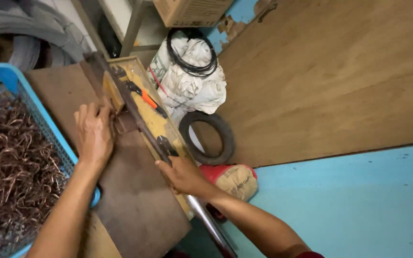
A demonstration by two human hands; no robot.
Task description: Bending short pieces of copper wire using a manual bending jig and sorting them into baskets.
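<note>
A long metal lever bar [139,119] runs diagonally across a dark brown board [135,200], from the upper left down to a shiny handle end at the bottom. My right hand [182,176] is closed around the bar near its lower part. My left hand [94,131] rests flat on the board beside the bar, its fingers touching a small yellowish wooden block [113,93] next to the bar's far end.
A blue plastic basket [10,81] full of bent copper wire pieces stands at the left. An orange-handled tool [146,100] lies on a wooden tray. A small black tyre [207,138], a white sack with black cable coils [192,76], a red-and-tan bag [233,179] and plywood sheets lie to the right.
</note>
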